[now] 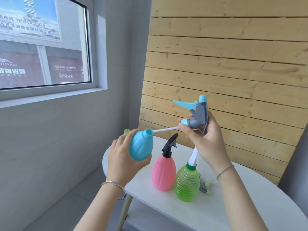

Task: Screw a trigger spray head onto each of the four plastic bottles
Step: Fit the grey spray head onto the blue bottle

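My left hand holds a blue plastic bottle tilted, its open neck pointing up and right. My right hand grips a grey and blue trigger spray head; its white dip tube points at the bottle's mouth, the tip just at the opening. On the white table stands a pink bottle with a black spray head on it. Beside it is a green ribbed bottle with a white spray head partly hidden by my right wrist. Another green bottle's neck peeks behind my left hand.
A light green and grey spray head lies on the table behind the green ribbed bottle. A slatted wooden panel leans against the wall behind the table. A window is at the left, with grey floor below.
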Tool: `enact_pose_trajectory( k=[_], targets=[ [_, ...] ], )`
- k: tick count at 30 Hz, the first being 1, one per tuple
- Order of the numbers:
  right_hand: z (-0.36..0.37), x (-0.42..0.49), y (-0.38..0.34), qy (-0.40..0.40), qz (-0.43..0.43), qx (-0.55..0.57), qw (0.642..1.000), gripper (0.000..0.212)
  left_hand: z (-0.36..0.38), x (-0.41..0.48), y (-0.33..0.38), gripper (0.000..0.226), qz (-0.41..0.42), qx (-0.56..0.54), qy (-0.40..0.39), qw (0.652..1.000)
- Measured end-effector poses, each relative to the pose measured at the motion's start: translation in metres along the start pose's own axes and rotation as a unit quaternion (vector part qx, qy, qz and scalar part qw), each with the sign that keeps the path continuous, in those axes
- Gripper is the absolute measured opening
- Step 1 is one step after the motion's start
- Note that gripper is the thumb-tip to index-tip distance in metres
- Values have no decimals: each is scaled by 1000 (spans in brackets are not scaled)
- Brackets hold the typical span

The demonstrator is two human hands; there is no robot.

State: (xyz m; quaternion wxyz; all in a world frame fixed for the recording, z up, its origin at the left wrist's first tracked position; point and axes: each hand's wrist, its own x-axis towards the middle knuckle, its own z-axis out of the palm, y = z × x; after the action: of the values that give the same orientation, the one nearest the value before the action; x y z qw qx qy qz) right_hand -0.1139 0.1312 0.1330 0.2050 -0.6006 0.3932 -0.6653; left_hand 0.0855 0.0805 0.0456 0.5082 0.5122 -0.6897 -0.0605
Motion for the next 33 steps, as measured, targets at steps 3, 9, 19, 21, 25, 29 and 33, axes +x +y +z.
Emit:
enact_pose_trajectory(
  k=[3, 9, 19, 21, 25, 29, 33],
  targets=[
    [3, -1, -5, 38, -29, 11, 999, 31, 0, 0, -2, 80, -17, -2, 3, 1000],
    [-4, 1, -6, 14, 3, -1, 1000, 29, -3, 2, -4, 78, -27, 19, 1, 999],
    [34, -16, 34, -125, 67, -87, 986, 40, 10, -5, 9, 84, 57, 3, -67, 996],
    [34, -16, 35, -132, 60, -103, 984, 42, 10, -5, 8, 87, 72, 12, -71, 995],
    [35, -16, 34, -99, 51, -81, 990, 46, 10, -5, 10, 92, 68, -2, -51, 996],
    [32, -13, 33, -52, 25, -59, 997, 47, 10, -5, 12, 91, 67, -29, -19, 997],
    [31, -14, 37, -19, 11, -45, 999, 47, 12, -4, 12, 92, 65, -63, -9, 996]
  ],
)
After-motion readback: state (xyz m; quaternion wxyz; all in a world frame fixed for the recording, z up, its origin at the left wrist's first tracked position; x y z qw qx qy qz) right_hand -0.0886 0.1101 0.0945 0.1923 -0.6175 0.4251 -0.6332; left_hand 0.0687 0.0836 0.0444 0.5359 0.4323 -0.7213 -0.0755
